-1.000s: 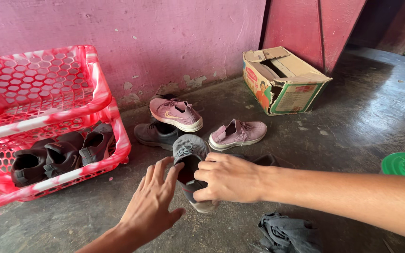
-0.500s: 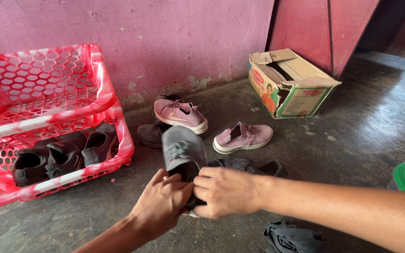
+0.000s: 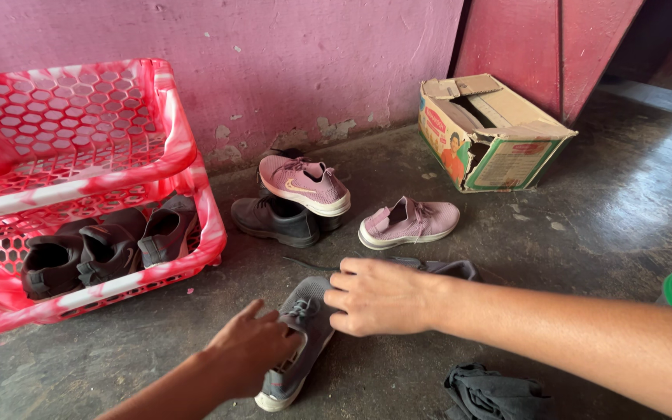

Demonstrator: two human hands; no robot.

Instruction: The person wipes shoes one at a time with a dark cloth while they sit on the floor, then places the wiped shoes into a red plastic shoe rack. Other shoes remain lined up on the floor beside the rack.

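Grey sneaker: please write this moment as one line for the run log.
grey sneaker: on floor | left hand: on it | right hand: on its toe end | red rack: left

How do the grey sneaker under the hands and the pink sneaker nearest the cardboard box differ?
The grey sneaker is grey with a dark heel; the pink sneaker is pale pink with a white sole. The grey one has both hands, left hand and right hand, on it; the pink one lies untouched. Both rest on the floor.

1 torn brown cardboard box (image 3: 491, 132) with green, red and white printed side panels stands open on the floor beside the pink wall (image 3: 274, 62).
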